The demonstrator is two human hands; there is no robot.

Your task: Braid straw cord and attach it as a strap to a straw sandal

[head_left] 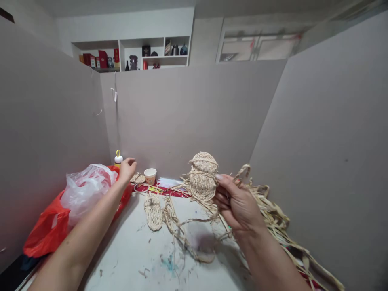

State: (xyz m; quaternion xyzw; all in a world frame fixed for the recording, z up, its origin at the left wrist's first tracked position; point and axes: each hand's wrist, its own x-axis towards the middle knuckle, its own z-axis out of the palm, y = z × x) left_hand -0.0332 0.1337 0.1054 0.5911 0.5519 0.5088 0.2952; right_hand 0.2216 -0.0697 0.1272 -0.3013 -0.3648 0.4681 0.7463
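My right hand [238, 202] grips a woven straw piece [203, 182] by its right edge and holds it upright above the table. The piece is rounded, narrows at the middle, and has braided cords across it. A braided straw cord [200, 220] hangs from near this hand and trails over the table in loops. My left hand [129, 167] is raised at the far left, apart from the straw, with fingers curled together; whatever may be in them is too small to make out. A flat oval straw sole [153, 212] lies on the white table [127, 258].
Loose straw strands [273, 214] pile along the right side. At the back are a paper cup [150, 176], white sticks [169, 182], another woven piece [138, 178] and a yellow-capped bottle [118, 159]. Plastic bags [87, 194] fill the left. Grey partitions [182, 109] enclose the table.
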